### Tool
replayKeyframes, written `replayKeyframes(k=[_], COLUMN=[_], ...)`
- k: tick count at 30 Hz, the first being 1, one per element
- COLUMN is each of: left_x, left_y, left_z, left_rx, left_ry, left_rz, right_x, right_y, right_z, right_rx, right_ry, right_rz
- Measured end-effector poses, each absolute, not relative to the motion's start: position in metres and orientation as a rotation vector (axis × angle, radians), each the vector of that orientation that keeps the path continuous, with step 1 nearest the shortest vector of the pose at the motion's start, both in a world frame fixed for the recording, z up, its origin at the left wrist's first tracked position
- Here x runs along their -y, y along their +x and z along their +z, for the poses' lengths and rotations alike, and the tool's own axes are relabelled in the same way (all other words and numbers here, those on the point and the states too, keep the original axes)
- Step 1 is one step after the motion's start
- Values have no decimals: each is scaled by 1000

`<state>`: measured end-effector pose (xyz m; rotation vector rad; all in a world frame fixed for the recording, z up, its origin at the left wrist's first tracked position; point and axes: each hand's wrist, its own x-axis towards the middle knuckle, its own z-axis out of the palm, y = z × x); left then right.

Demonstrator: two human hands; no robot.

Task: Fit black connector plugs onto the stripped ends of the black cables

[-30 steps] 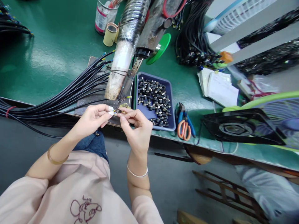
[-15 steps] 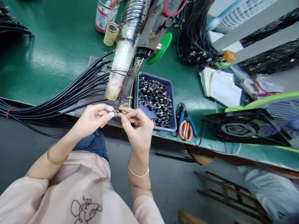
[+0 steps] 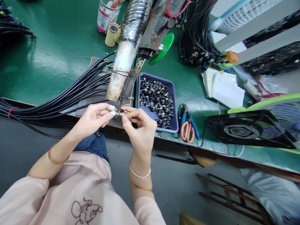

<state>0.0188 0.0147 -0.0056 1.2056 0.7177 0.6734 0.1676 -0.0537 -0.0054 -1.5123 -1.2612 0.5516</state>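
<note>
Left hand [image 3: 93, 119], right hand [image 3: 140, 132] close together, fingertips of both pinched on cable end [image 3: 116, 111] at bench [image 3: 58, 47] edge, beneath metal tip [image 3: 127, 87]. Probably light, limp; stripped conductors fragile. Grip at jacket.

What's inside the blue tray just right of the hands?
The blue tray holds a loose heap of small black parts with metal pins, and its floor is bare at the near-left corner. Anything beneath the heap is covered.
</note>
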Motion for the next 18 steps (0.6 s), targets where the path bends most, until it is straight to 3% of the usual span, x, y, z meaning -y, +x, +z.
replayKeyframes(k=[18], left_x=[-13], left_y=[17], left_z=[-7], left_rx=[-720], left_ry=[1169], left_rz=[642], right_x=[59], right_y=[163], right_z=[-1], right_rx=[1454], right_ry=[-1539], right_rz=[303])
